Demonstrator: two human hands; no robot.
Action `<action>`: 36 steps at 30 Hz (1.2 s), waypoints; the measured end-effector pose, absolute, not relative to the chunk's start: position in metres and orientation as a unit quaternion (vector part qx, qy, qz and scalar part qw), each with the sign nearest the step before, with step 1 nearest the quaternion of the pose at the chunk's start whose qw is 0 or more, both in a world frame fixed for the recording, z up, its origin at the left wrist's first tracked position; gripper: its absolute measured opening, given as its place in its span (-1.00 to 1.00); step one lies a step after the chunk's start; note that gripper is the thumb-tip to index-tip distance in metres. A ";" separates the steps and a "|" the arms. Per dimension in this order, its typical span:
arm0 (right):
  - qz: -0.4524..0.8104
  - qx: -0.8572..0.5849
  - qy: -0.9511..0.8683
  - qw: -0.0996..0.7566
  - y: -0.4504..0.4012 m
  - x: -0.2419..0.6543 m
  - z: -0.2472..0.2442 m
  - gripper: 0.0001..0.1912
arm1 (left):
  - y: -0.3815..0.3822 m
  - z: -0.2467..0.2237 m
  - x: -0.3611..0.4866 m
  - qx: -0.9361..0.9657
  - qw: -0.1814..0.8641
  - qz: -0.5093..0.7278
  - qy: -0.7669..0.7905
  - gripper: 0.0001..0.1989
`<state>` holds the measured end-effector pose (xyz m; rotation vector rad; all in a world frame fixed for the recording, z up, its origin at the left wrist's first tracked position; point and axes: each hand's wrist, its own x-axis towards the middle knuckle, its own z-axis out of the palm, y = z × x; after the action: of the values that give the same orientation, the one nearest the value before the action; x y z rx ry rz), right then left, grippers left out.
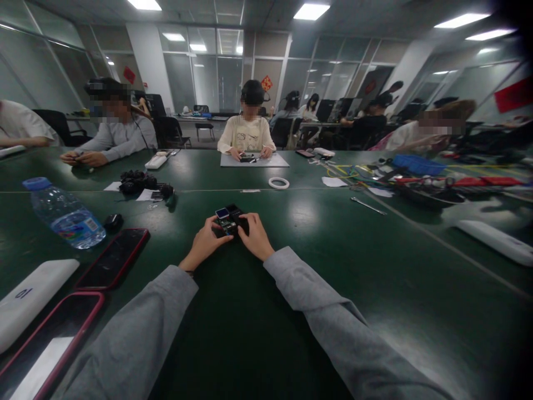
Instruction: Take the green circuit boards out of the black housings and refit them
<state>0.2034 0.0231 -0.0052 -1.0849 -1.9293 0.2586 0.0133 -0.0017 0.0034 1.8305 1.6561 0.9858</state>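
Device (228,224): held w/ open board + small screen (222,213) up, prob. for easy viewing; well short of worktop (333,289) far edge.
L hand (210,238): thumb + fingers clamped on dev.'s left side, prob. steadying.
R hand (255,233): fingers clamped on right side; underside hidden.
Bottle (69,216), red-edged phone (114,258): worktop left, prob. for elbow room.

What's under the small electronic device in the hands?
Green tabletop shows around the small electronic device. Directly beneath can't be seen: the device, left hand and right hand cover it.
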 end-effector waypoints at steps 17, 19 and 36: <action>0.113 -0.433 -0.781 0.435 0.027 0.204 -0.008 -0.68 | -0.001 0.002 0.011 0.668 0.251 0.359 0.602 -0.12; 0.116 -0.433 -0.780 0.436 0.028 0.204 -0.009 -0.66 | -0.001 0.001 0.011 0.669 0.250 0.362 0.600 -0.12; 0.087 -0.480 -0.759 0.432 0.023 0.206 -0.007 -0.66 | -0.002 0.003 0.012 0.672 0.261 0.353 0.596 -0.13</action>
<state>0.2059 0.0229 -0.0067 -1.1955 -1.8912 0.2168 0.0119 -0.0016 0.0033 1.8208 1.6139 0.9557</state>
